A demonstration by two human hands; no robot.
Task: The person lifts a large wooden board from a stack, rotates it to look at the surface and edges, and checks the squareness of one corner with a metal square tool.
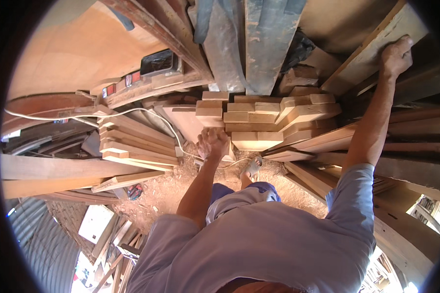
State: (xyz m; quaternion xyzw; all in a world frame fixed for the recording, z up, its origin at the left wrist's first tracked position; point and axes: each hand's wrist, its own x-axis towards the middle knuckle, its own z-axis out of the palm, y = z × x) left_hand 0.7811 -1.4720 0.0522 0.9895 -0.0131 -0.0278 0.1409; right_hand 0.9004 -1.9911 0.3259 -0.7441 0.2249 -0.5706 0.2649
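Observation:
My right hand [396, 56] reaches far out at the upper right, its fingers closed over the edge of a wide, pale board [371, 49] that leans at a slant. Near the middle, my left hand [213, 143] has its fingers curled over a wooden piece [229, 155], of which only a pale part shows beside the hand. Just beyond it are the squared ends of wooden blocks [209, 113]. To its right lies a stack of cut timber pieces [256, 140] with several stepped layers.
A white cable [156, 113] runs from the left past the timber to the floor. Planks are stacked at left [137, 146] and right [327, 139]. Sawdust [156, 205] covers the floor around my foot [252, 167]. A black tray [159, 62] sits on a ledge, and tall grey boards [269, 44] stand ahead.

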